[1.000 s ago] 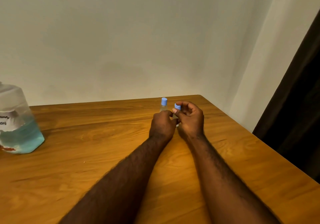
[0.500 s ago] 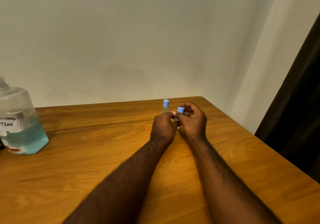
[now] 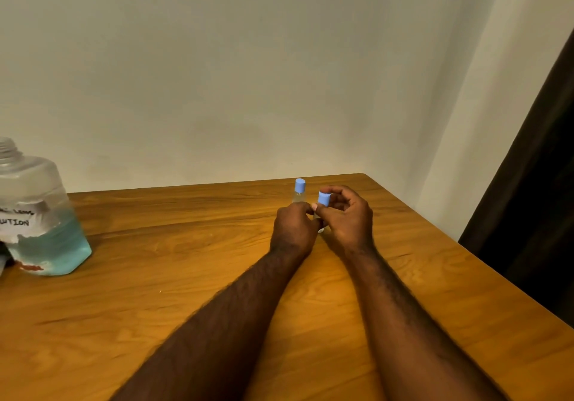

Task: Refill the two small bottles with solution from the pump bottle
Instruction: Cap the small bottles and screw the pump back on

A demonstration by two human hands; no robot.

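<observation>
A wooden tabletop [image 3: 155, 323] fills the near view, with two bare forearms reaching across it toward its far right corner. There the left hand [image 3: 293, 226] curls round a small bottle [image 3: 320, 229], mostly hidden, while the right hand [image 3: 348, 220] pinches its blue cap [image 3: 324, 198] between thumb and fingers. At the left edge stands the pump bottle [image 3: 40, 214] of blue solution. Just behind the hands, a second small bottle [image 3: 299, 191] stands upright and capped, near the far edge, below a cream wall [image 3: 248, 74].

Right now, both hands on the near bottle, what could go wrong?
The far bottle stands just behind the left hand gripping the near bottle; a twist could tip it. The right hand pinches the cap; once off, it could roll off the table. The big bottle is uncapped; bumped, it spills.
</observation>
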